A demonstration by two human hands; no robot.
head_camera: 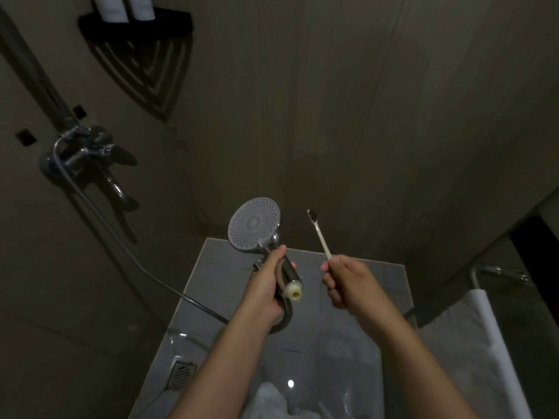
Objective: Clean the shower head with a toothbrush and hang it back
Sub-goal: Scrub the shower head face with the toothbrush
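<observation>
We see shower head [253,222] grey, dotted face, chrome handle; toothbrush [320,234] white, dark bristles; shelf [136,22] black; floor [348,300] grey.

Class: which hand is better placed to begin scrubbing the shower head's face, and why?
Probably the right hand: it grips the toothbrush, bristles up beside the shower head, not touching. The left hand holds its handle.

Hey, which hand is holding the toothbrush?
The right hand grips the toothbrush by its handle, bristles up. The left hand holds the shower head instead.
</observation>
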